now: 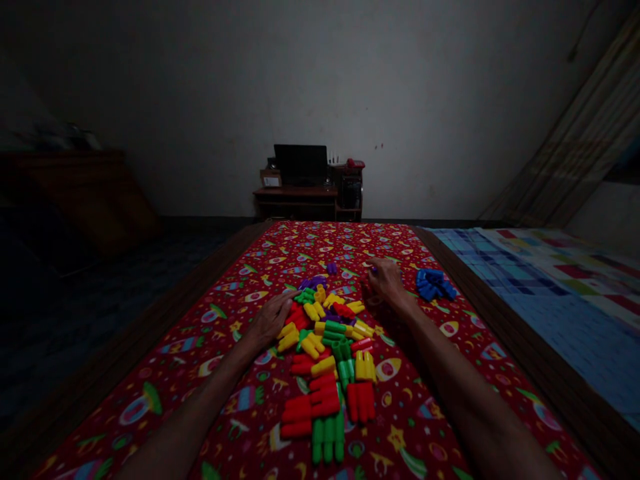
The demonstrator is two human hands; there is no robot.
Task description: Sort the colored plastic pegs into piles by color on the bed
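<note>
Toy building blocks shaped like joined tubes lie in a loose pile (334, 327) on a red patterned cloth (300, 248). They are red, yellow, green and purple. My left hand (273, 317) rests against the pile's left side, fingers stretched out beside red and green blocks. To the right of the pile is my right hand (387, 279), low over the cloth with its fingers bent. A bit of purple shows at those fingers, apparently a purple block mostly hidden by the hand. One purple block (331, 268) lies apart beyond the pile.
Several blue blocks (434, 285) form a separate heap right of my right hand. Dark brown edging (453, 270) borders the cloth. Beyond stands a desk (297, 193) with a monitor (301, 164). Checked bedding (520, 273) lies at the right, a wooden cabinet (75, 193) at the left.
</note>
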